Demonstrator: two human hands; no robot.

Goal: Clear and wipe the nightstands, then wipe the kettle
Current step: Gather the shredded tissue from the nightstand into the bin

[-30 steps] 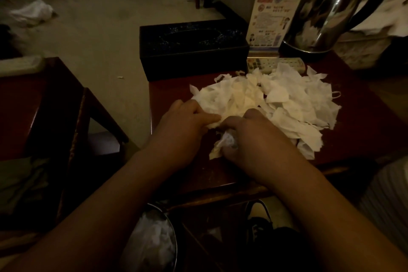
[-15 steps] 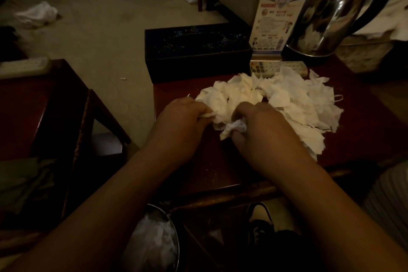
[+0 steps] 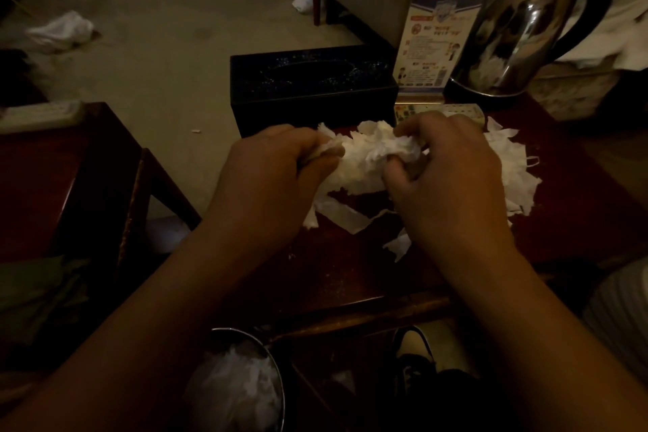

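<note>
Both hands are closed around a bunch of white tissue scraps near the middle of a dark red table: the left hand grips the bunch's left end with curled fingers, and the right hand pinches its right side between thumb and curled fingers. More torn scraps lie loose on the table under and to the right of the hands. At the table's far left corner sits a black tissue box. At the far right corner stands a shiny steel kettle with a black handle, upright on its base. Between box and kettle a printed card stands upright, with a remote lying in front of it. Below the table's near edge is a bin holding white tissue. Crumpled tissues lie scattered on the floor beyond.
</note>
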